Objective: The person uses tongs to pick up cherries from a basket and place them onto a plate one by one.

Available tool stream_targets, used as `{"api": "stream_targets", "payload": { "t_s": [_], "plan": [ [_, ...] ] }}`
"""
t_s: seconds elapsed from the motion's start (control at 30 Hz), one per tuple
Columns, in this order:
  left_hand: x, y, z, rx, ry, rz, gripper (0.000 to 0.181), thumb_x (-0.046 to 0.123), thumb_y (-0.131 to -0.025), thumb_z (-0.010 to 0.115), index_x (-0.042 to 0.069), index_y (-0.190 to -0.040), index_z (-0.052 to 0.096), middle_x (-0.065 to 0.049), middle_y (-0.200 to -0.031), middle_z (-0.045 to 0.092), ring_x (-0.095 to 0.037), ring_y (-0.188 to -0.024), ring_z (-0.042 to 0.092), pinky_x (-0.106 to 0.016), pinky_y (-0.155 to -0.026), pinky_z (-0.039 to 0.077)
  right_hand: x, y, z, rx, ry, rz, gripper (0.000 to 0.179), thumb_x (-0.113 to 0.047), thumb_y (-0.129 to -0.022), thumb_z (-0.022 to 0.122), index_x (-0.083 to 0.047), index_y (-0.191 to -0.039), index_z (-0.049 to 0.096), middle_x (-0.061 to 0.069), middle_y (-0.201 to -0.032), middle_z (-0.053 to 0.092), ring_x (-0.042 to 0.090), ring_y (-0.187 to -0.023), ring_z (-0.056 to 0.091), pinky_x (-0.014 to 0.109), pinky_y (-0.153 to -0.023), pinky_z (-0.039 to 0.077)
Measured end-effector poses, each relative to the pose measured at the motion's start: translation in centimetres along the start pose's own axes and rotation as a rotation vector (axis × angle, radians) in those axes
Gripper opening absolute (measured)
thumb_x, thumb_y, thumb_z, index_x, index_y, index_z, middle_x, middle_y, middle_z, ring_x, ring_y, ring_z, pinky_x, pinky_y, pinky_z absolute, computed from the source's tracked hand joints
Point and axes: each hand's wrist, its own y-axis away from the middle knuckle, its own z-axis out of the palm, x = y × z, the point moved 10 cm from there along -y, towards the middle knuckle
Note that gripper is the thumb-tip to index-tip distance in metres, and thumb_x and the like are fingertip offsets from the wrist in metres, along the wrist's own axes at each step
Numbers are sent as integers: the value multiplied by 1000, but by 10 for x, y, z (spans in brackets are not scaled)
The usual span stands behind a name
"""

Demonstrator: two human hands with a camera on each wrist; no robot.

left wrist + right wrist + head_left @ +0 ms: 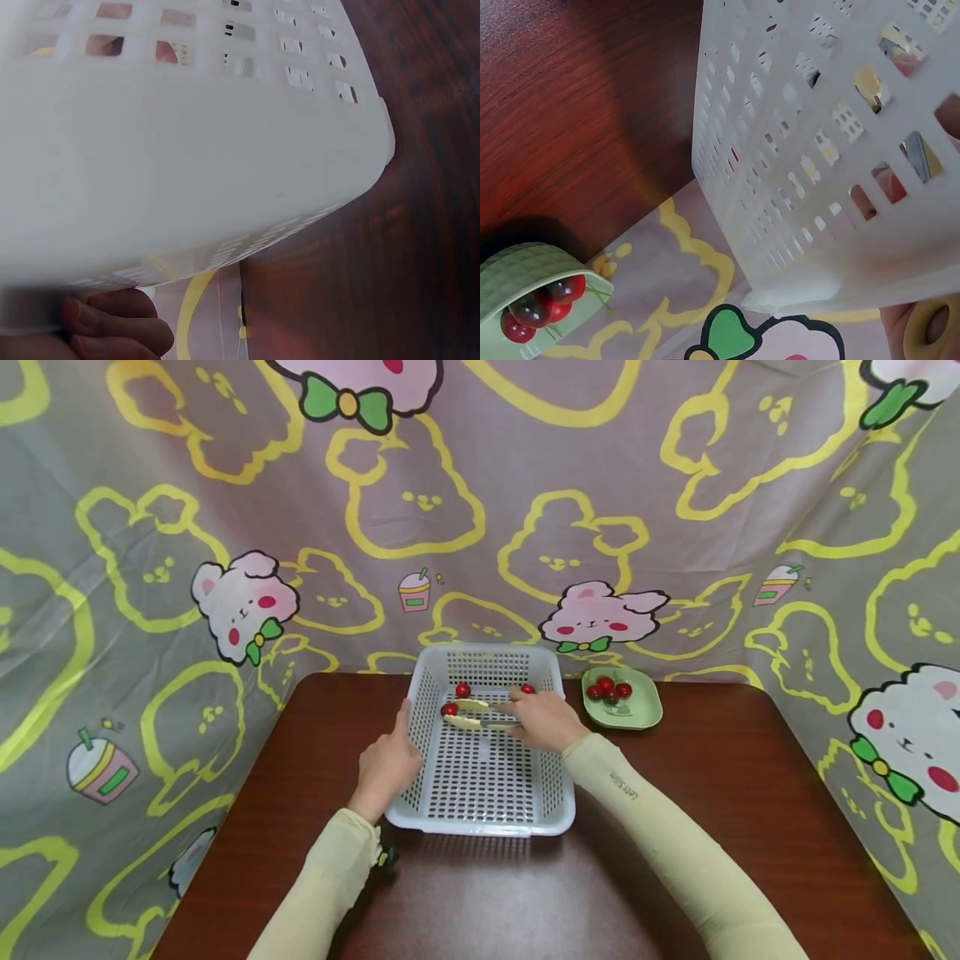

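A white perforated plastic basket [480,827] stands on the table. My left hand [387,766] holds its left wall, index finger extended along the rim; in the left wrist view curled fingers [124,326] show beside the basket. My right hand [543,718] reaches over the right side and grips tongs [468,724] with pale yellow ends and grey metal arms. A red cherry [449,710] lies between the spread tong ends. Another cherry [462,691] sits just behind it, and a third cherry [528,689] is near the right hand. The basket wall partly hides the tongs in the right wrist view.
To the right of the basket, a light green dish [637,717] holds several dark red cherries [544,306] with green stems. A small dark object [386,857] shows beside the left sleeve. Patterned cloth [480,527] hangs behind and around the brown table [720,760].
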Motion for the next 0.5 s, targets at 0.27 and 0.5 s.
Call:
{"api": "stream_targets", "payload": {
  "t_s": [0.27, 0.5],
  "plan": [
    [0, -1, 0, -1, 7, 0, 84, 13, -93, 53, 16, -167, 14, -6, -58, 51, -20, -44, 44, -31, -43, 32, 1, 0, -1, 9, -7, 13, 47, -35, -92, 78, -27, -138, 69, -1, -107, 60, 15, -60, 52, 31, -58, 46],
    [1, 0, 0, -8, 3, 2, 83, 13, -94, 51, 16, -167, 13, -6, -58, 51, -20, -45, 43, -32, -44, 31, 2, 2, -4, 19, -64, 26, 49, -33, -92, 78, -28, -140, 67, -1, -109, 61, 15, -63, 54, 31, -62, 49]
  ]
}}
